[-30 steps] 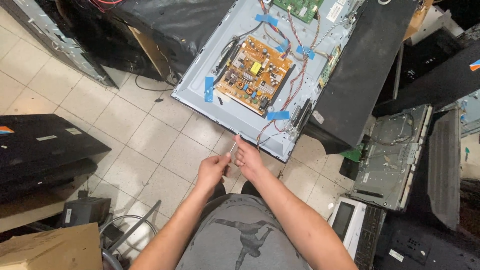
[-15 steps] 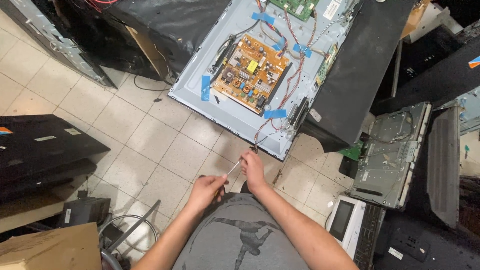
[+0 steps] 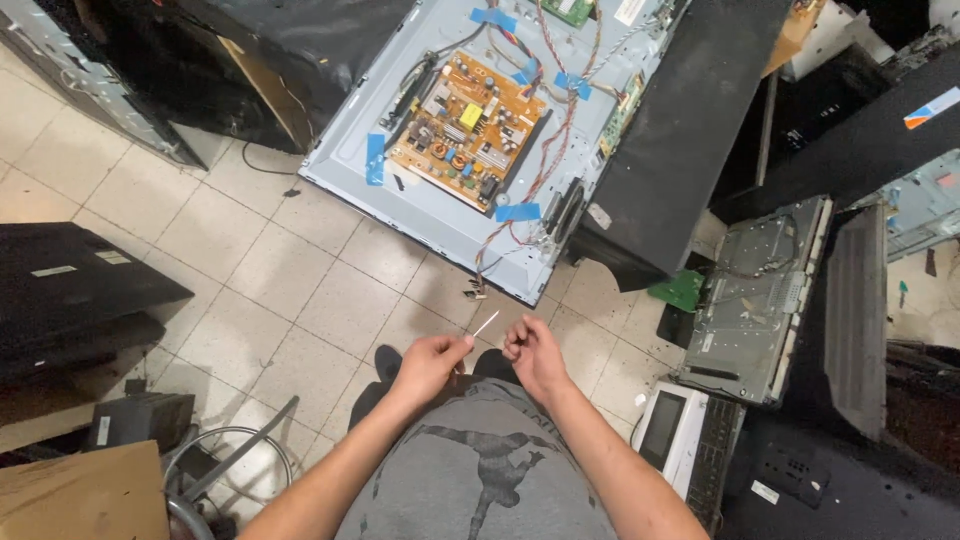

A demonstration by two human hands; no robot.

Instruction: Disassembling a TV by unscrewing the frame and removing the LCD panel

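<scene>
My left hand [image 3: 430, 362] pinches a thin white strip [image 3: 484, 323] that sticks up and to the right from its fingertips. My right hand [image 3: 533, 350] hovers just right of it, fingers curled, not clearly holding anything. Both hands sit in front of my grey shirt, above the tiled floor. Ahead lies an opened flat screen chassis [image 3: 420, 205], pale blue-grey, with an orange circuit board [image 3: 466, 130], coloured wires [image 3: 550, 150] and blue tape pieces [image 3: 375, 160]. A loose wire end [image 3: 475, 292] hangs off its near edge.
A black back cover [image 3: 680, 130] leans at the chassis's right. A grey metal panel [image 3: 760, 290] and a white device [image 3: 675, 435] lie to the right. Black panels [image 3: 70, 290] lie left, a cardboard box [image 3: 80, 495] at bottom left, with cables on the beige tile floor [image 3: 250, 270].
Both hands have dropped lower and drawn apart. The white strip now stays in my left hand alone, and the view has shifted so the chassis sits higher.
</scene>
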